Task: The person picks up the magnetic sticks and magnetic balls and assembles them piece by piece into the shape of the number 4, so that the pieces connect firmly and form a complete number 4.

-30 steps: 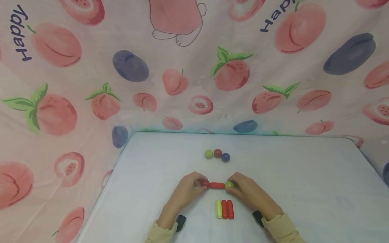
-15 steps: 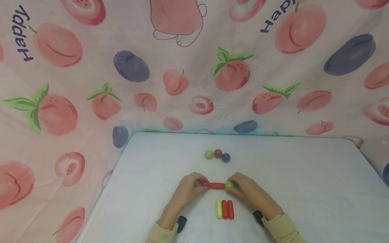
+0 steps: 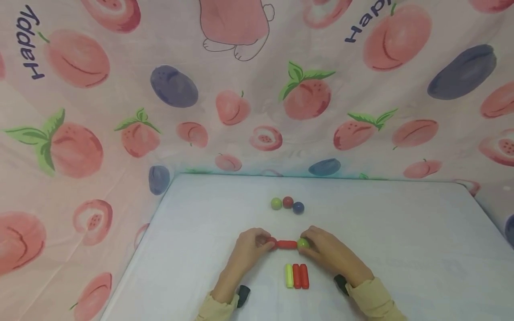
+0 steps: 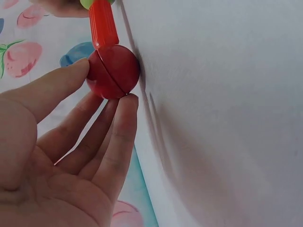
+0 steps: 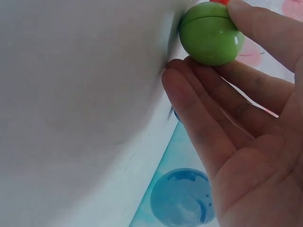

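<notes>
A red rod [image 3: 287, 244] lies across the table with a red ball [image 4: 113, 72] at its left end and a green ball [image 5: 211, 34] at its right end. My left hand [image 3: 250, 247] pinches the red ball between thumb and fingers, and a seam line runs across that ball in the left wrist view. On the other side my right hand [image 3: 327, 249] holds the green ball between thumb and fingers. Both balls touch the rod's ends. In the head view the fingers partly cover each ball.
Nearer the person, a yellow-green rod [image 3: 289, 276] lies beside two red rods [image 3: 300, 276]. Farther back sit a loose green ball [image 3: 276, 203], a red ball [image 3: 288, 202] and a blue ball [image 3: 298, 207]. The white table [image 3: 217, 200] meets a fruit-patterned cloth [image 3: 241, 80] behind it.
The left hand and wrist have shifted very slightly, and its fingers cover more of the red ball. The right hand, rod and green ball stay almost where they were.
</notes>
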A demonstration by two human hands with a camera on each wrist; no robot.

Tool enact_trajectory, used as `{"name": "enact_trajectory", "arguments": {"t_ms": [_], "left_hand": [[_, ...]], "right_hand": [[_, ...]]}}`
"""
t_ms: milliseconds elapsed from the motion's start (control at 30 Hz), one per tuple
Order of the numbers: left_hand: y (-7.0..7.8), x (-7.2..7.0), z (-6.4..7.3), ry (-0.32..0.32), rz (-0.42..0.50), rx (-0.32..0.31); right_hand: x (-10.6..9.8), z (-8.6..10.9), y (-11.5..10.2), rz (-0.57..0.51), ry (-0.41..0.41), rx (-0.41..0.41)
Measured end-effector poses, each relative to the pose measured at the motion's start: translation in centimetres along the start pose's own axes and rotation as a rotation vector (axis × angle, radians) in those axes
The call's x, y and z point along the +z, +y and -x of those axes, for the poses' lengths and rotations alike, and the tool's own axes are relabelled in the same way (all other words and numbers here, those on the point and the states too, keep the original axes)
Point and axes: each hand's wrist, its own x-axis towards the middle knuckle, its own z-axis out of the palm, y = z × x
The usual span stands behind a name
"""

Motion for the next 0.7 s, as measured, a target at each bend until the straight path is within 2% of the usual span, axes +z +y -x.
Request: {"name": "enact_trajectory", "arguments": {"t_ms": [333, 567, 700], "left_hand": [[0.4, 0.1, 0.2, 0.021, -0.01, -0.011], [0.4, 0.2, 0.3, 0.033, -0.021, -0.019], [0.4, 0.2, 0.3, 0.038, -0.017, -0.01]], "right_hand": [[-0.5, -0.7, -0.1, 0.102, -0.009, -0.027], [-1.2, -1.4, 0.0, 0.129, 0.062, -0.109], [-1.5, -1.9, 0.1, 0.162, 0.117, -0.13]]}}
